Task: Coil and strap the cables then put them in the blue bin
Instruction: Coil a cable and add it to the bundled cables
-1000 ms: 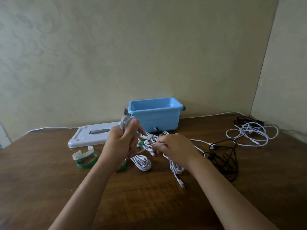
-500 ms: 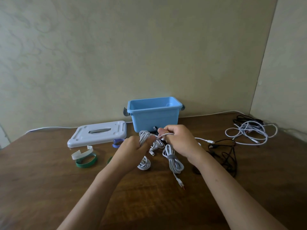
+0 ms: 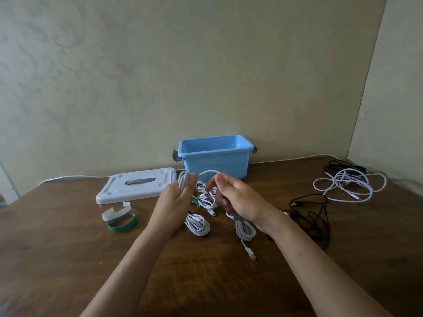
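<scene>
**Coiling a white cable in front of an open blue bin**

A rectangular blue plastic bin (image 3: 215, 161) with grey side latches stands at the centre of the frame, at the far edge of the brown wooden worktop (image 3: 68, 259), close to the wall. Its lid is off. As much of the interior as shows holds nothing; the bottom is hidden by the near wall. The pale grey plastic lid (image 3: 137, 185) lies flat on the worktop just left of the bin.

Below the bin, the left hand (image 3: 175, 200) is clenched around a bundle of loops of the white cable being coiled (image 3: 183, 181), held above the worktop. A single strand of this cable arcs rightward to the right hand (image 3: 238, 200), whose fingers (image 3: 211, 184) pinch it lightly, the remaining fingers loosely curled.

Beneath the hands lie three coiled white cables: one bound with a green strap (image 3: 204, 200) between the hands, one (image 3: 196, 224) at lower centre, and one with a grey strap (image 3: 245, 229) under the right wrist, its plug trailing toward the bottom of the frame.

At centre left, a loose white strap (image 3: 114, 212) and a green strap (image 3: 122, 226) rest touching each other. At right lie a tangled black cable (image 3: 311, 213) and, farther toward the right edge, a tangle of loose white cables (image 3: 348, 185).
</scene>
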